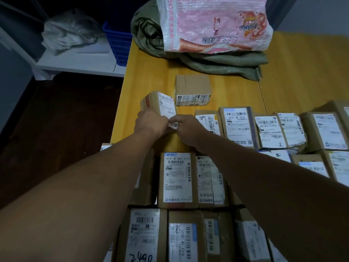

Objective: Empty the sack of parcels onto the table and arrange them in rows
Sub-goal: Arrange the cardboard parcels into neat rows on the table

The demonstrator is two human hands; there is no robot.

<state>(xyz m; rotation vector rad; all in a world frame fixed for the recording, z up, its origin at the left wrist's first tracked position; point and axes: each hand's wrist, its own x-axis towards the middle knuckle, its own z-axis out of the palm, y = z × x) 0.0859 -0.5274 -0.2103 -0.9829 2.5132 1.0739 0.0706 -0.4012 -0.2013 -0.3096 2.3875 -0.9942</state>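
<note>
Both my hands hold one small cardboard parcel (pixel 160 104) with a white label, tilted above the wooden table (pixel 151 76) at the left end of the far row. My left hand (pixel 151 122) grips its near left side; my right hand (pixel 186 124) pinches its near right corner. Several labelled parcels lie in rows: a far row (pixel 238 125) running right, a middle row (pixel 177 178), and a near row (pixel 143 235). One brown box (pixel 192 89) stands alone behind the held parcel. The pink-and-white sack (pixel 215 25) lies at the table's far end on a green sack (pixel 222 63).
The table's left edge runs just left of my left hand, with dark floor (pixel 56 120) beyond. A white shelf (pixel 79 61) with a crumpled grey bag and a blue basket (pixel 119 44) stands at the far left.
</note>
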